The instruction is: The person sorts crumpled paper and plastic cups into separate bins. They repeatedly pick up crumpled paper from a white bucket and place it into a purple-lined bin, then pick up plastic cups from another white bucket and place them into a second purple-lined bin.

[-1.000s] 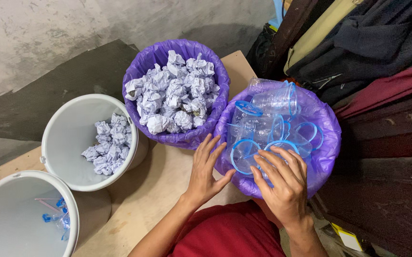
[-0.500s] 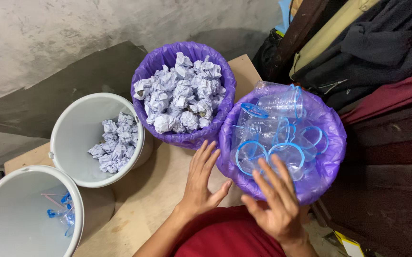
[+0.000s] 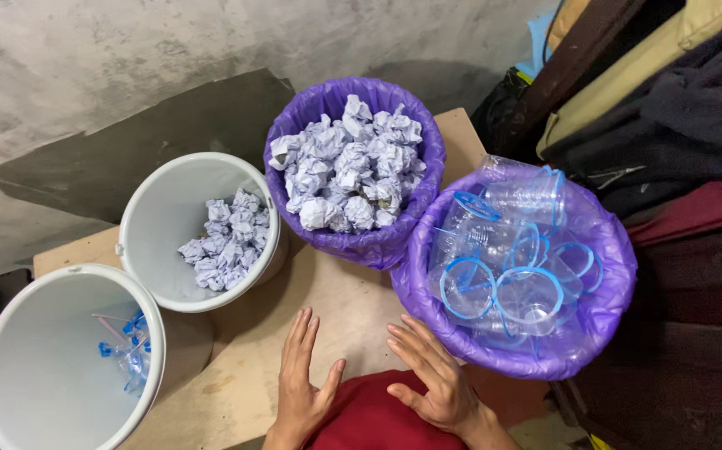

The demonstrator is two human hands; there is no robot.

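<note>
Both of my hands hover empty over the wooden board near my body. My left hand is flat with fingers apart above the board. My right hand is open too, just beside the near rim of the purple-lined bin that is full of clear plastic cups with blue rims. Another purple-lined bin behind it is heaped with crumpled paper balls. Neither hand touches a bin.
A white bucket holds several crumpled paper balls. A second white bucket at the lower left contains a few blue-rimmed plastic pieces. Dark and maroon fabric is piled on the right. A concrete wall lies beyond.
My right hand has pulled back off the cups toward my body. My left hand has drawn back from the bin's side. The view has shifted so the bins sit further right.
</note>
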